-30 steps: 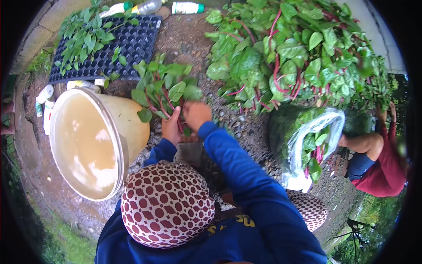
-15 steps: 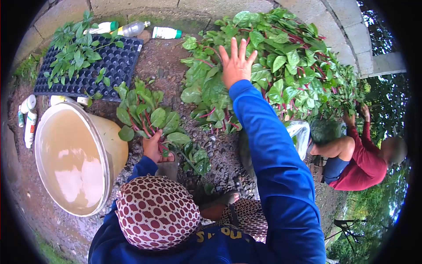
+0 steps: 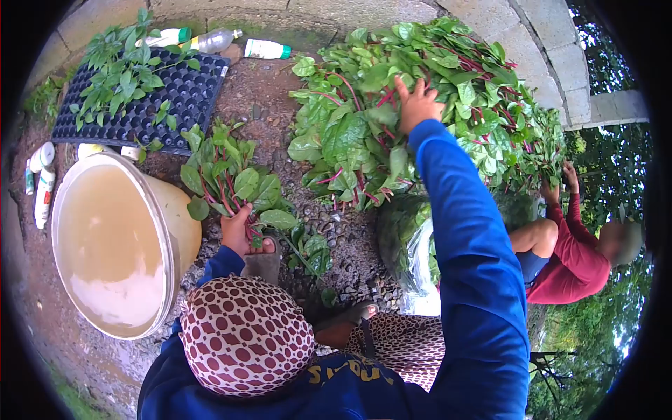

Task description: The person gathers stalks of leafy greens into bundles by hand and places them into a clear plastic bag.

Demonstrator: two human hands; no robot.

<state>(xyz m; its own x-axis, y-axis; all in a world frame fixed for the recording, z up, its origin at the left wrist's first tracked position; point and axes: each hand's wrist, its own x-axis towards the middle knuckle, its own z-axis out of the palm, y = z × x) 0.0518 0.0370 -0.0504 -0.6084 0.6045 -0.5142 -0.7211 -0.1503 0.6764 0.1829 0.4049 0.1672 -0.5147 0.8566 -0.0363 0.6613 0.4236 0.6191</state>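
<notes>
My left hand is closed round the red stems of a bunch of Malabar spinach, its leaves fanned out away from me. Over on the big pile of Malabar spinach, my right hand rests among the leaves with bent fingers closing on them. Its fingertips are partly sunk in the foliage, so the exact stems there are hidden. A few loose leafy stems lie on the gravel beside my left hand.
A large tub of cloudy water stands at the left. Behind it lie a black seedling tray with green plants and several bottles. A clear plastic bag sits below the pile. A person in a red shirt handles greens at the right.
My right hand has shifted right across the pile, and its spread fingers have bent into the leaves. My left hand still grips the bunch, nearly in place. More of the plastic bag shows.
</notes>
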